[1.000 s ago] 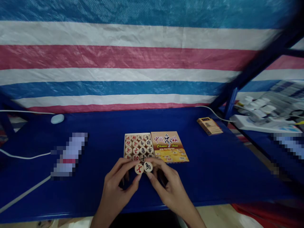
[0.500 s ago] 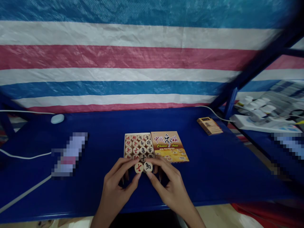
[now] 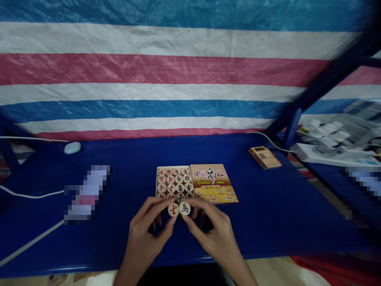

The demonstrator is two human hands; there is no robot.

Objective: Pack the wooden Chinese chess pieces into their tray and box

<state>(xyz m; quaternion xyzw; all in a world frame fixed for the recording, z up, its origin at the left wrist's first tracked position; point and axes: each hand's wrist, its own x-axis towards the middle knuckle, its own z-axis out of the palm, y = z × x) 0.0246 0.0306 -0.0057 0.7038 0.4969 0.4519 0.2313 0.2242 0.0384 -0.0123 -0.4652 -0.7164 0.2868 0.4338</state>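
Between thumb and index finger, my left hand (image 3: 150, 224) pinches a round Chinese chess piece with a red character (image 3: 173, 209). My right hand (image 3: 210, 222) grips another chess piece, marked with a black character (image 3: 185, 208), in the same way. The two pieces are held side by side, close together, faces toward me. Just beyond them sits an open box (image 3: 156, 178) filled with rows of chess pieces, red characters on the left and black on the right. My fingers hide its near edge. Against its right side lies the printed lid (image 3: 214, 180), reading "Chinese chess".
The blue table (image 3: 133, 151) also carries a blurred-out phone-like object (image 3: 89, 194) at left, a pale mouse-like object (image 3: 72, 147) and a small brown box (image 3: 264, 157). White cables cross the left side. A power strip (image 3: 330, 155) lies at right; a striped sheet (image 3: 178, 71) hangs behind.
The two pieces have shifted very slightly in my fingers and stay side by side. The view has moved a little; both hands keep their pinches.
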